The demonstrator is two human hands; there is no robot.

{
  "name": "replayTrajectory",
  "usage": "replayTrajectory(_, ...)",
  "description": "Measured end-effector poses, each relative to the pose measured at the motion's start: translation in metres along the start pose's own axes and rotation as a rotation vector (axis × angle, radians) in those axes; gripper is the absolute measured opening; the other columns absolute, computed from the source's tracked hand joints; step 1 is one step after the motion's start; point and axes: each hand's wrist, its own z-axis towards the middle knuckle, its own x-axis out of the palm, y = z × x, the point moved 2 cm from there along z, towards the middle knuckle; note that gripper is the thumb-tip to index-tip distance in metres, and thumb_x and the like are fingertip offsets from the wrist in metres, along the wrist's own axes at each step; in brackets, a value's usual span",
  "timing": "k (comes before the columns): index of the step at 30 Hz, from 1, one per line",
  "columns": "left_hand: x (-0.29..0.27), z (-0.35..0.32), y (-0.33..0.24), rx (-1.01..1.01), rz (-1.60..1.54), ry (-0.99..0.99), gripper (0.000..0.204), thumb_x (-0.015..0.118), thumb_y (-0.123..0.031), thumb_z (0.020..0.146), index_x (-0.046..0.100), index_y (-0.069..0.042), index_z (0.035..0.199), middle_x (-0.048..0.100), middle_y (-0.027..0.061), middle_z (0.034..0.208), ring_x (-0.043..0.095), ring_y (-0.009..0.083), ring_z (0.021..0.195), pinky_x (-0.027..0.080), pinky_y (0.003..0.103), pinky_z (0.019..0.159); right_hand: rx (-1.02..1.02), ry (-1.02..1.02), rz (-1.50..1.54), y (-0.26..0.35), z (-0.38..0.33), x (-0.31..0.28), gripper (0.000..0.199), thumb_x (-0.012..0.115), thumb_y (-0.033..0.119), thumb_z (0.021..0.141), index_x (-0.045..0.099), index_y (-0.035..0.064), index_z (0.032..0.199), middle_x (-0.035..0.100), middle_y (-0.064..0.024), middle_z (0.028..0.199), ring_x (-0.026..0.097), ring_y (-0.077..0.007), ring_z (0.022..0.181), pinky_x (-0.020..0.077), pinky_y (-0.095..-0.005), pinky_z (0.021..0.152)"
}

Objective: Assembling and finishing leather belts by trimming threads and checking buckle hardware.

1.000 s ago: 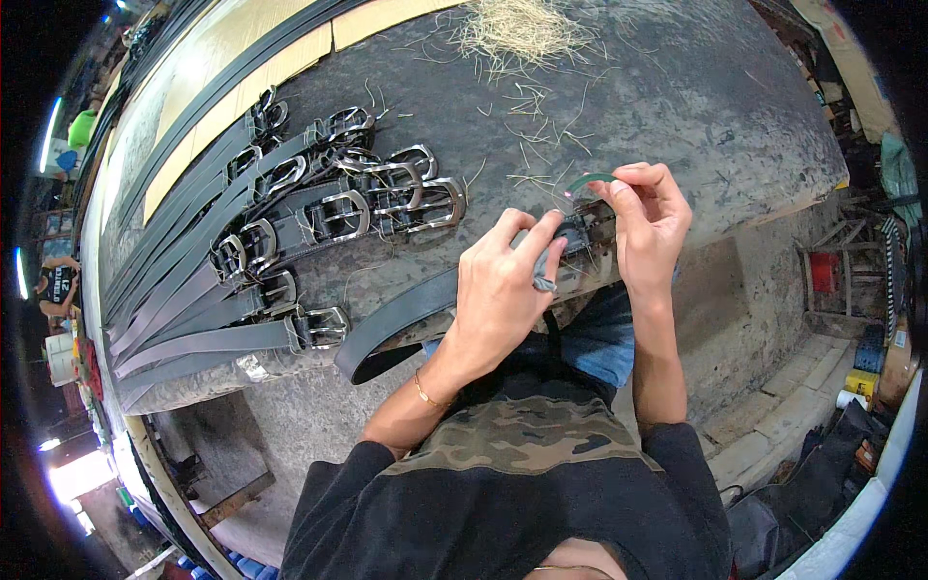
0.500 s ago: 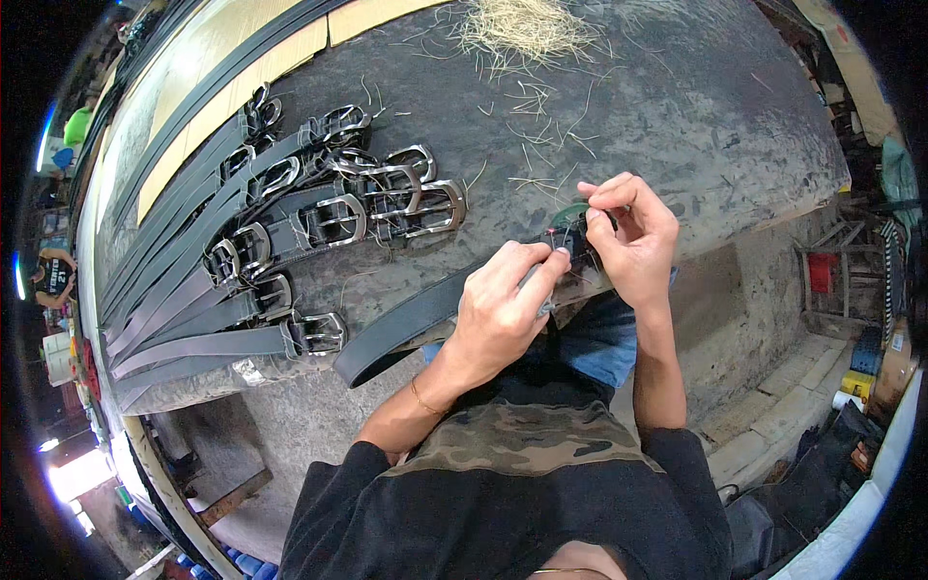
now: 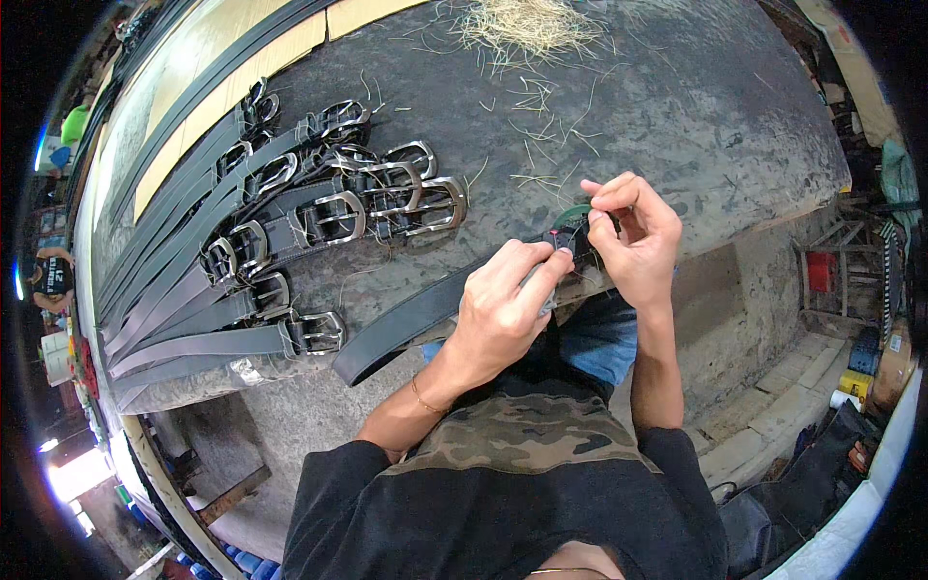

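A black leather belt (image 3: pixel 411 319) loops over the table's near edge, and my left hand (image 3: pixel 505 298) is closed on it close to its end. Just past those fingertips sits a small dark part with a red spot, mostly covered by my hands. My right hand (image 3: pixel 638 237) is raised beside that end, thumb and fingers pinched together; whatever they hold is too fine to make out. Behind the belt's end, between both hands, a dark green curved object (image 3: pixel 574 215) shows in part.
Several black belts with metal buckles (image 3: pixel 333 217) fan out over the table's left side. A heap of pale straw-like strands (image 3: pixel 530 29) lies at the back, with loose strands scattered nearer. Cardboard strips (image 3: pixel 232 101) line the far left. A wooden frame with a red object (image 3: pixel 822 271) stands right.
Both hands stay nearly in place, the left on the belt. The right has shifted very slightly to the right, its fingers still pinched.
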Motion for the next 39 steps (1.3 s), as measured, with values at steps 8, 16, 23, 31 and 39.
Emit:
replayTrajectory(8, 0.0, 0.002, -0.002, -0.015, -0.015, -0.014, 0.034, 0.075, 0.005, 0.065, 0.067, -0.001, 0.098, 0.064, 0.0109, 0.088, 0.064, 0.0263, 0.075, 0.052, 0.035, 0.062, -0.002, 0.003, -0.004, 0.0, 0.0, -0.001, 0.014, 0.06, -0.015, 0.075, 0.059, -0.003, 0.081, 0.058, -0.005, 0.082, 0.06, -0.0129, 0.083, 0.0515, -0.0339, 0.094)
replayTrajectory(16, 0.0, 0.0, -0.001, -0.005, -0.01, -0.022, 0.036, 0.075, 0.006, 0.062, 0.067, 0.0, 0.097, 0.065, 0.0116, 0.089, 0.064, 0.0266, 0.075, 0.053, 0.035, 0.063, 0.013, -0.007, 0.042, -0.002, -0.002, -0.003, 0.013, 0.061, -0.014, 0.077, 0.059, -0.003, 0.084, 0.059, -0.0053, 0.085, 0.063, -0.0158, 0.091, 0.0508, -0.0293, 0.087)
replayTrajectory(23, -0.002, 0.001, -0.003, -0.012, -0.02, -0.052, 0.039, 0.074, 0.009, 0.059, 0.067, 0.0, 0.097, 0.064, 0.0122, 0.089, 0.064, 0.0269, 0.074, 0.052, 0.035, 0.062, 0.035, -0.017, 0.05, -0.001, -0.002, -0.003, 0.013, 0.061, -0.014, 0.077, 0.06, -0.003, 0.084, 0.059, -0.005, 0.085, 0.063, -0.0161, 0.093, 0.0505, -0.0282, 0.086)
replayTrajectory(31, -0.001, -0.004, 0.0, -0.012, -0.027, -0.013, 0.054, 0.074, 0.004, 0.05, 0.063, 0.002, 0.103, 0.062, 0.0147, 0.095, 0.062, 0.0311, 0.081, 0.053, 0.037, 0.068, -0.009, 0.012, 0.029, -0.002, -0.001, -0.001, 0.013, 0.06, -0.014, 0.077, 0.059, -0.0028, 0.083, 0.058, -0.0037, 0.085, 0.061, -0.013, 0.089, 0.0509, -0.0292, 0.089)
replayTrajectory(39, -0.004, 0.012, 0.003, -0.191, 0.193, -0.479, 0.027, 0.071, 0.004, 0.078, 0.069, -0.001, 0.104, 0.062, 0.017, 0.112, 0.067, 0.0244, 0.088, 0.053, 0.035, 0.078, 0.046, -0.298, 0.24, -0.004, 0.0, -0.007, 0.009, 0.057, -0.011, 0.087, 0.057, -0.0027, 0.09, 0.057, -0.0059, 0.095, 0.059, -0.0133, 0.088, 0.0543, -0.0335, 0.089)
